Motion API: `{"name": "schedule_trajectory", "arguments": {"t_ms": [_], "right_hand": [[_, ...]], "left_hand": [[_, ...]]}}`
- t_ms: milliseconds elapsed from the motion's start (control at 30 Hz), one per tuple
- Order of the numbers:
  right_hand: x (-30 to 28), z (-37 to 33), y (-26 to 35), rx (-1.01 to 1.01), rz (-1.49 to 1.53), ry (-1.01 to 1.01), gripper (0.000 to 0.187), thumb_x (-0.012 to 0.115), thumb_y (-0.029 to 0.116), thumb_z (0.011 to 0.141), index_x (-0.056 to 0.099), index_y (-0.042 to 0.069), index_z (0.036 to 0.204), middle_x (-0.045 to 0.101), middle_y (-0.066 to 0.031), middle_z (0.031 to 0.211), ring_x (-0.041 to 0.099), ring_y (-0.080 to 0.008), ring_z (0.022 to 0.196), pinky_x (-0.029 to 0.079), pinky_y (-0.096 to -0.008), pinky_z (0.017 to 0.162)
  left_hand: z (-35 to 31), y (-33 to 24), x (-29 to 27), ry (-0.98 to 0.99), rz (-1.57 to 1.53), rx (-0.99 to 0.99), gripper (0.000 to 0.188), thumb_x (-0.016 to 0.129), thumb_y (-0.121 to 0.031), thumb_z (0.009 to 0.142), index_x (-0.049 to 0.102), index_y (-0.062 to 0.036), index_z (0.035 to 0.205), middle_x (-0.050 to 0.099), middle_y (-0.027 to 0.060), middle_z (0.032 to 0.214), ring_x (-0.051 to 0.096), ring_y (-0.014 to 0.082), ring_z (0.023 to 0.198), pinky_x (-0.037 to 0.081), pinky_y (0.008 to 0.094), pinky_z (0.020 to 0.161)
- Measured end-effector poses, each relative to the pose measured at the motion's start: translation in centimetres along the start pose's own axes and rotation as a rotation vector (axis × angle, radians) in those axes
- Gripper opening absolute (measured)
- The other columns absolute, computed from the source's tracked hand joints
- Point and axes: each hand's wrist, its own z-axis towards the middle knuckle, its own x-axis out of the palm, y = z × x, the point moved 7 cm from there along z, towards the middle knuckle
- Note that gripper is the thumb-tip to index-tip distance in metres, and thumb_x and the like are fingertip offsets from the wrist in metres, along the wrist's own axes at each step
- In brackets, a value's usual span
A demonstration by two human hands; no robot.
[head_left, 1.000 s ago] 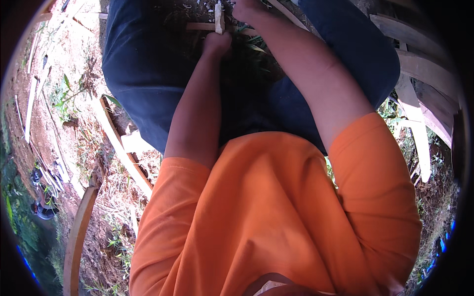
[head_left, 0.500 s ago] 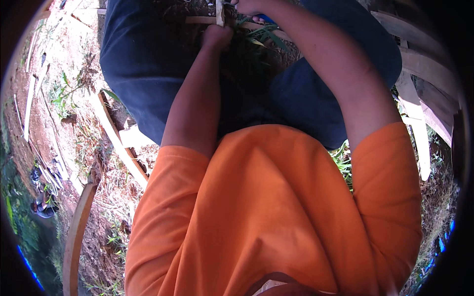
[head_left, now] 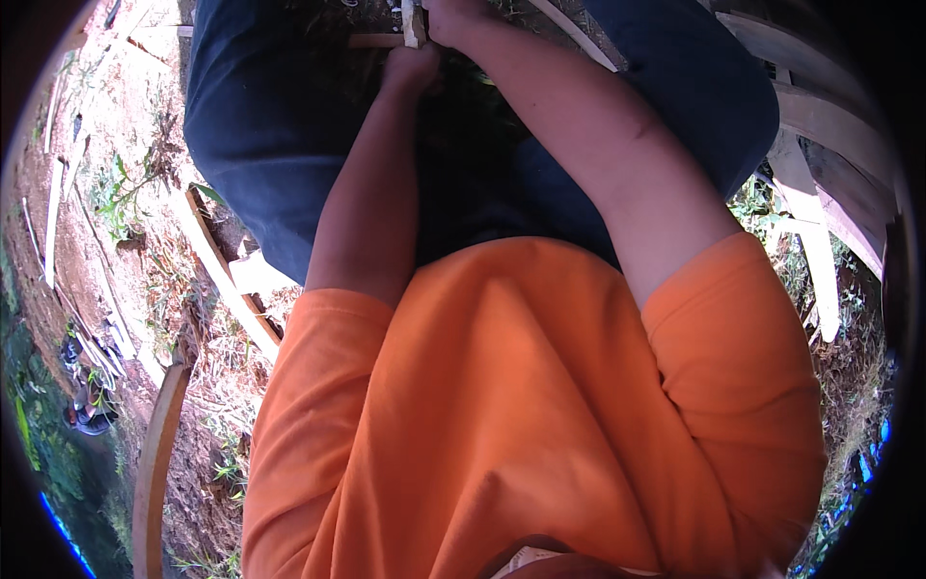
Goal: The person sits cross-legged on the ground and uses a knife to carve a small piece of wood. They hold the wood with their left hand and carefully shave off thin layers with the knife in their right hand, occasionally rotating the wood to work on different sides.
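Between my spread knees, at the upper edge of the view, my left hand (head_left: pixel 411 69) is closed around the lower end of a pale wooden strip (head_left: pixel 412 25). The strip stands out beyond the fist and runs off the top of the picture. My right hand (head_left: pixel 457 21) is right beside the strip, close above the left one. It looks curled, but its fingers are partly cut off by the upper edge, and what it grips does not show clearly. Another thin piece of wood (head_left: pixel 374 41) lies crosswise behind the strip.
My dark trousers (head_left: pixel 270 145) frame the work on both sides. Long boards (head_left: pixel 830 121) lie on the right. To the left, a curved-looking plank (head_left: pixel 157 473), another wooden piece (head_left: pixel 227 275) and thin sticks (head_left: pixel 54 222) rest on sunlit soil with weeds (head_left: pixel 118 198).
My right hand has moved left, up against the strip, and the blue part seen at it before is out of sight. The left hand has shifted slightly left with the strip.
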Motion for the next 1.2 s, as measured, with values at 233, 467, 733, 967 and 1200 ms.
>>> {"name": "schedule_trajectory", "arguments": {"t_ms": [233,467,733,967,1200], "right_hand": [[2.8,0.6,-4.9,0.200,0.053,0.323,0.030,0.057,0.026,0.094,0.069,0.018,0.120,0.072,-0.0143,0.098,0.070,-0.0320,0.080,0.058,-0.0441,0.074],[-0.3,0.0,-2.5,-0.003,0.173,0.457,0.029,0.053,0.011,0.089,0.075,0.010,0.107,0.072,-0.0181,0.079,0.067,-0.0287,0.053,0.055,-0.0440,0.049],[-2.2,-1.5,0.7,0.086,-0.154,0.681,0.023,0.051,0.001,0.081,0.072,-0.005,0.086,0.065,-0.0194,0.064,0.064,-0.0286,0.050,0.050,-0.0447,0.044],[-0.3,0.5,0.4,0.025,-0.419,0.732,0.016,0.061,0.005,0.077,0.074,-0.003,0.083,0.071,-0.0200,0.075,0.070,-0.0309,0.061,0.056,-0.0445,0.054],[2.6,2.2,1.1,-0.151,-0.531,0.673,0.024,0.068,0.011,0.076,0.077,0.001,0.096,0.074,-0.0214,0.099,0.073,-0.0333,0.087,0.059,-0.0455,0.074]], "left_hand": [[-0.3,1.0,-0.7,0.022,0.127,-0.041,0.052,0.058,-0.040,0.089,0.069,0.0066,0.110,0.072,0.0245,0.109,0.072,0.0351,0.100,0.058,0.0427,0.083],[0.0,1.1,-0.5,0.135,0.049,-0.010,0.056,0.056,-0.042,0.091,0.065,0.0087,0.114,0.072,0.0194,0.092,0.073,0.0299,0.076,0.060,0.0395,0.066],[0.2,0.3,0.3,0.117,0.213,0.025,0.050,0.052,-0.036,0.088,0.069,0.0069,0.107,0.074,0.0210,0.091,0.074,0.0315,0.075,0.058,0.0418,0.075],[-0.1,-0.1,0.2,0.059,0.283,0.087,0.049,0.051,-0.036,0.088,0.072,0.0057,0.104,0.074,0.0240,0.096,0.074,0.0342,0.082,0.057,0.0435,0.080],[0.3,0.1,0.2,0.033,0.372,0.134,0.047,0.054,-0.038,0.089,0.073,0.0011,0.108,0.072,0.0235,0.110,0.071,0.0352,0.104,0.054,0.0435,0.093]]}}
